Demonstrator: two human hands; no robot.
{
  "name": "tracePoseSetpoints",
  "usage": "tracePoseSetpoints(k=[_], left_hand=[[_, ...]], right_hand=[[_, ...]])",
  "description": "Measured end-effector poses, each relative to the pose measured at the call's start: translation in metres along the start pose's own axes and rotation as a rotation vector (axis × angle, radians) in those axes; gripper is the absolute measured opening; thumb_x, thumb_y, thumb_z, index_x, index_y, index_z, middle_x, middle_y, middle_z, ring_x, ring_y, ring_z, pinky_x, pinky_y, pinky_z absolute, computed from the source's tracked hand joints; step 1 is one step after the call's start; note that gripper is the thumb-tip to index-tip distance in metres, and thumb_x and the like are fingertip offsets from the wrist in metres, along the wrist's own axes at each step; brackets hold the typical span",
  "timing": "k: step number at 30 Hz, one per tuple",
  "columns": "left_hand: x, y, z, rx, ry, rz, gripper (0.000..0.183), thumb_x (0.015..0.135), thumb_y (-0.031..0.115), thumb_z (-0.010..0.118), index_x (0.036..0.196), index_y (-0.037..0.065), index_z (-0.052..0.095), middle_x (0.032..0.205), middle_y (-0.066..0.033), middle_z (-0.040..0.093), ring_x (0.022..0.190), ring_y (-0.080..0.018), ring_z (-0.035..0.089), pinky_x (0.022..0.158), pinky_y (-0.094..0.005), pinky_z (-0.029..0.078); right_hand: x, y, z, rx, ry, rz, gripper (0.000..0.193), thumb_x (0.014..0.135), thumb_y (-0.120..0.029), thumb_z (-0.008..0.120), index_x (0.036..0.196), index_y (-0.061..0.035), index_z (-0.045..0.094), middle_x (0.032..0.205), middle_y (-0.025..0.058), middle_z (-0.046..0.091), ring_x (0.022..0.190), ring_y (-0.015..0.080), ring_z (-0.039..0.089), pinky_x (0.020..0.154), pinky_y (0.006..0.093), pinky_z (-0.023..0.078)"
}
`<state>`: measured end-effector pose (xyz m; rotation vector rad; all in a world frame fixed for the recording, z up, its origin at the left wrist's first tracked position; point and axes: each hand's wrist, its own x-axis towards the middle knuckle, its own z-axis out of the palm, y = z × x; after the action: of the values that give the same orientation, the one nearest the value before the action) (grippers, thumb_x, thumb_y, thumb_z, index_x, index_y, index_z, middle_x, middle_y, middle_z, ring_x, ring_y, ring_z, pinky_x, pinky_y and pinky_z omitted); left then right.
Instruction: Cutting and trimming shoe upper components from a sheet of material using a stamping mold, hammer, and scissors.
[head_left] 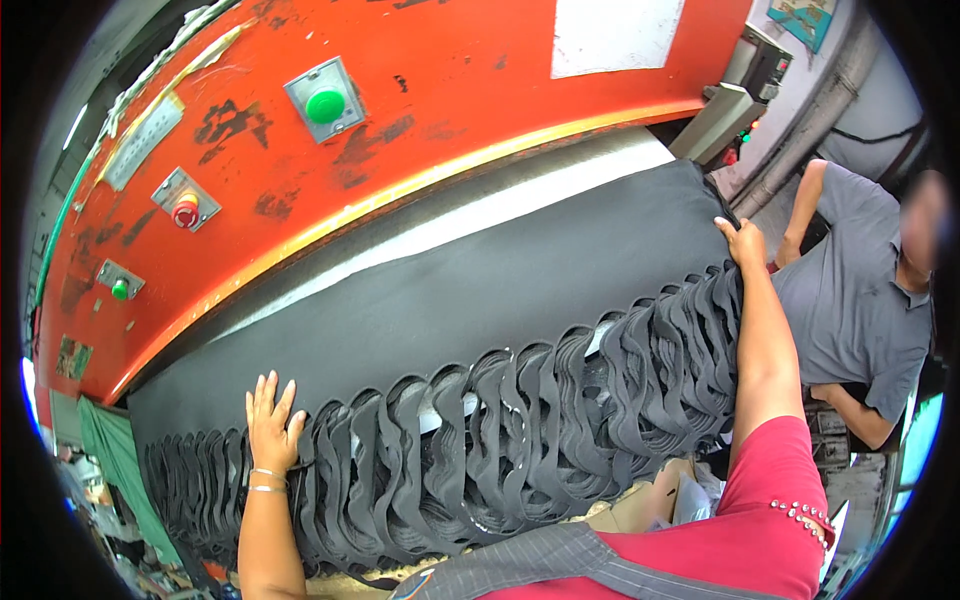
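Note:
A wide black sheet of material lies along the bed under an orange machine. Its near edge is cut into many wavy black strips that hang down in layered loops. Fingers spread and stretched out, my left hand rests on the sheet's near left part, just where the strips begin. At the far right end, my right hand grips the sheet's edge, its thumb raised and the other fingers curled and partly hidden.
The orange machine front spans the far side, with a large green button and a red button. A grey control box stands at the right end. A person in a grey shirt stands at the right. Green cloth hangs at left.

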<state>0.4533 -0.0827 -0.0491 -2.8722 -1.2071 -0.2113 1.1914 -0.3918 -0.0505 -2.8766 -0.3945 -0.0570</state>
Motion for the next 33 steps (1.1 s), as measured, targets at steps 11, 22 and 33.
tracePoseSetpoints(k=[11,22,33], left_hand=[[0.003,-0.001,0.005,0.013,0.046,-0.050,0.051,0.085,0.039,0.059,0.133,0.023,0.051,0.146,-0.0088,0.039,0.136,-0.0311,0.032,0.110,-0.0519,0.022],[-0.024,-0.049,-0.057,-0.316,0.075,-0.031,0.040,0.086,0.037,0.061,0.116,0.011,0.064,0.123,-0.0133,0.060,0.121,-0.0286,0.050,0.107,-0.0447,0.030],[-0.254,-0.433,-0.094,0.028,0.024,-0.943,0.064,0.078,0.046,0.066,0.132,0.016,0.051,0.135,-0.0192,0.047,0.123,-0.0372,0.045,0.102,-0.0471,0.037]], right_hand=[[-0.144,-0.202,-0.014,0.158,0.356,-1.264,0.069,0.085,-0.049,0.056,0.140,-0.0108,0.040,0.146,0.0154,0.034,0.139,0.0327,0.025,0.111,0.0505,0.016],[-0.316,-0.252,-0.074,0.331,-0.464,-1.271,0.060,0.081,-0.027,0.069,0.132,-0.0043,0.048,0.131,0.0215,0.050,0.123,0.0364,0.046,0.102,0.0421,0.037],[-0.635,-0.315,-0.060,0.750,-1.256,-1.656,0.027,0.090,-0.015,0.060,0.110,0.0029,0.061,0.109,0.0173,0.062,0.101,0.0306,0.060,0.089,0.0377,0.048]])
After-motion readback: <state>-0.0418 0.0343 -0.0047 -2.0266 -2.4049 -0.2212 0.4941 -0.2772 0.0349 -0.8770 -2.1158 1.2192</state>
